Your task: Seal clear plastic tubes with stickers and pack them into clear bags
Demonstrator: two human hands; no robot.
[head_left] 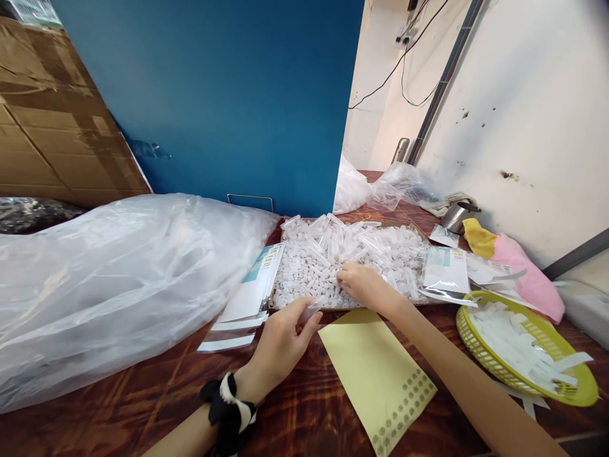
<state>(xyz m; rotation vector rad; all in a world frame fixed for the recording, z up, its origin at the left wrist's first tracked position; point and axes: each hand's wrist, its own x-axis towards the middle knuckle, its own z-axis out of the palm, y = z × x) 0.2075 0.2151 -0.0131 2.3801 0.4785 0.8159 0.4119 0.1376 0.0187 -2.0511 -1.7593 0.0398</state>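
A shallow tray [278, 298] is heaped with small clear plastic tubes [328, 238] and short white pieces [309, 276]. My right hand [364, 284] reaches over its front edge, fingertips pinched together down in the white pieces; what they grip is hidden. Just in front of the tray, my left hand [285, 333] curls its thumb and fingers around something clear, too covered to name. Below my right forearm lies a yellow sheet [368, 368] with rows of round grey stickers along its near edge. A black and white band [229, 406] is on my left wrist.
Printed white packets lie left [252, 292] and right [446, 270] of the tray. A yellow basket [583, 381] with white strips stands right, near a pink and yellow cloth [528, 266] and a metal cup [459, 217]. A big plastic bag [133, 273] fills the left; a blue panel [214, 95] rises behind.
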